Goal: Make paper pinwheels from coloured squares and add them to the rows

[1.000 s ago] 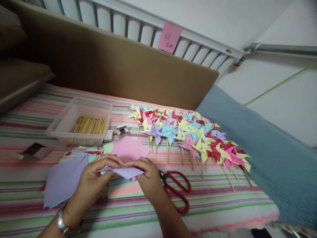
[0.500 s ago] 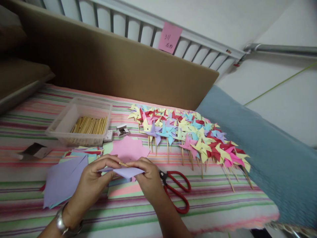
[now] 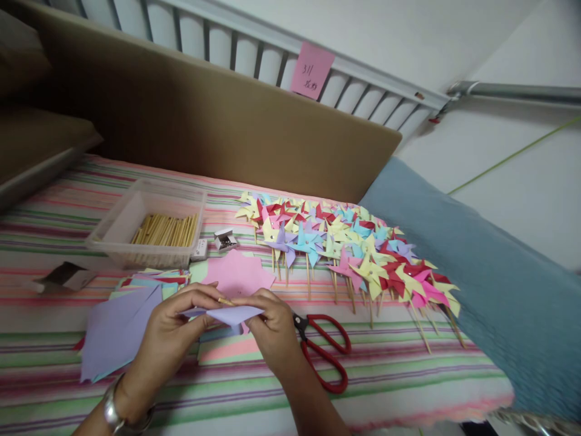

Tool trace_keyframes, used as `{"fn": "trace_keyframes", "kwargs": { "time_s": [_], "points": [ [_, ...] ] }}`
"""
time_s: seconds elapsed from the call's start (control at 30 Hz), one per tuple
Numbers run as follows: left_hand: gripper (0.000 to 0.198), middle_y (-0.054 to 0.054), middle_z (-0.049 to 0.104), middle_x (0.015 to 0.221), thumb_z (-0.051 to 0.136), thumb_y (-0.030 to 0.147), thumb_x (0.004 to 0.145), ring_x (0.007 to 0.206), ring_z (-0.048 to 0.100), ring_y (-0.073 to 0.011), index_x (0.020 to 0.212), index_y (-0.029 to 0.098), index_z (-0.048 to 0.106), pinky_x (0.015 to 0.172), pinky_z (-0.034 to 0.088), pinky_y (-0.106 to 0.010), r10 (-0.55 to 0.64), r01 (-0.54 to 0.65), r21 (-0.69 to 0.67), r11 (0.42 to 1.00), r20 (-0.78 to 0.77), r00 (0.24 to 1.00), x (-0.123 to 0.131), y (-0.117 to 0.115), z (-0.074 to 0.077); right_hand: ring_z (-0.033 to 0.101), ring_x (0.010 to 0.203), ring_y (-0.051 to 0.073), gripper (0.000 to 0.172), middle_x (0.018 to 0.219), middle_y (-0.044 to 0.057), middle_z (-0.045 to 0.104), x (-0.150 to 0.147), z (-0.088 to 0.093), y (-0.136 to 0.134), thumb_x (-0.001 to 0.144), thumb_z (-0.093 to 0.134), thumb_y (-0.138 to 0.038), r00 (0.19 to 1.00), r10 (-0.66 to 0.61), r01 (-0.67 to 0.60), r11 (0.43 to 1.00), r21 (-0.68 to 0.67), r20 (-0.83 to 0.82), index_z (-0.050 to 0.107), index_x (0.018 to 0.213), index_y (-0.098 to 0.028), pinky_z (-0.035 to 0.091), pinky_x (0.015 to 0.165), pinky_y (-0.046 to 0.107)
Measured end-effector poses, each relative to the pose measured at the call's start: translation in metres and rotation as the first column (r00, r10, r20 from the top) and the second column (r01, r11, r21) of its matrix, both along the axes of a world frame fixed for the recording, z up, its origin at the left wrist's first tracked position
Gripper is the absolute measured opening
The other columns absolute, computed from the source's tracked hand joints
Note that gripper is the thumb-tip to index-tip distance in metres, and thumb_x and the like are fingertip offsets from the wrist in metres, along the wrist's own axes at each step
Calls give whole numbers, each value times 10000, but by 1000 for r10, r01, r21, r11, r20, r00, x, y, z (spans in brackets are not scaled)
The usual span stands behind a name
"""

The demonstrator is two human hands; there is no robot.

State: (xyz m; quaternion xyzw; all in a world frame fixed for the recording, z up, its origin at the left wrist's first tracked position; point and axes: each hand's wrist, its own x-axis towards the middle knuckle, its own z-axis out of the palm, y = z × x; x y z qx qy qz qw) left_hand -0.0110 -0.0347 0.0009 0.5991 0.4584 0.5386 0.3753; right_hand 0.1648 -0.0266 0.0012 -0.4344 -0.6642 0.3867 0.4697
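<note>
Between both hands is a lavender paper pinwheel (image 3: 233, 315), seen nearly edge-on, with the tip of a wooden stick (image 3: 224, 301) showing at its far side. My left hand (image 3: 175, 324) is closed on the left part of the paper, its fingertips by the stick. From the right, my right hand (image 3: 272, 330) pinches the paper with thumb and fingers. Just beyond the hands lie pink paper pieces (image 3: 238, 272). Red-handled scissors (image 3: 324, 345) rest beside my right hand. Lavender paper squares (image 3: 113, 327) lie left of my left hand. The fastening point is hidden.
A clear plastic box (image 3: 149, 215) holds wooden sticks. Next to it, a small open box (image 3: 226, 240) contains tiny metal pieces. Finished-looking pinwheels (image 3: 340, 242) in several colours spread across the striped cloth (image 3: 218, 402). A cardboard panel (image 3: 218, 127) stands behind; another small box (image 3: 70, 277) lies left.
Almost nothing differs. Both hands keep the same grip on the lavender paper and stick, and the whole view has shifted very slightly.
</note>
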Motion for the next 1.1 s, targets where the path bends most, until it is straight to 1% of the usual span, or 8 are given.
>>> {"fn": "trace_keyframes", "kwargs": {
  "time_s": [0.27,0.47,0.63,0.77,0.87,0.97,1.03,1.1],
  "points": [
    [72,-7,718,770,682,198,733,810,653,-180,679,242,696,967,447,-395,-13,13,-7,1000,41,999,-1,-1,-1,569,624,127,238,669,0,602,-3,6,-2,765,610,-125,1000,-13,13,1000,23,12,758,902,-251,438,579,217],
    [67,-15,715,767,683,210,727,791,655,-187,666,236,689,978,442,-424,-1,2,-16,1000,56,998,-1,-2,0,570,629,127,252,673,-2,596,-4,4,-4,768,602,-131,1000,-17,16,999,33,23,753,923,-260,436,579,218],
    [62,10,711,772,691,220,731,796,650,-168,683,259,689,995,426,-385,-14,15,-8,1000,67,998,-1,-1,-2,574,633,130,236,676,3,605,-6,5,-5,777,605,-138,999,-25,24,999,37,31,757,912,-257,438,589,221],
    [43,10,711,785,702,248,722,825,648,-173,686,264,686,978,437,-347,-11,11,-12,1000,53,999,-4,0,-8,582,639,131,227,674,7,613,-7,5,-6,777,605,-105,999,-29,28,999,36,39,765,872,-235,432,599,220],
    [49,5,713,793,715,298,701,824,654,-181,692,263,682,904,487,-295,7,-6,-46,999,30,1000,-8,1,-12,582,638,133,235,663,5,610,-9,5,-6,768,598,-71,997,-46,45,999,26,54,766,834,-221,428,597,220],
    [117,-14,718,793,712,361,685,795,671,-201,706,251,678,765,545,-259,37,-38,-110,993,-11,999,-9,4,-16,569,626,127,244,630,-9,591,-9,4,-6,745,594,-31,996,-61,59,997,41,58,759,759,-210,422,594,213],
    [162,-13,722,777,728,374,660,746,683,-206,744,245,676,661,565,-246,106,-108,-157,982,-18,994,-8,5,-19,551,604,121,255,596,-18,560,-10,3,-6,723,588,-3,994,-79,75,996,52,71,746,683,-199,414,576,206],
    [207,-11,724,775,736,367,652,697,688,-207,797,237,666,588,572,-251,171,-166,-164,972,14,985,-7,5,-23,541,593,119,264,585,-20,548,-10,2,-5,709,583,10,991,-97,93,994,54,88,739,655,-196,414,566,201]
  ]
}}
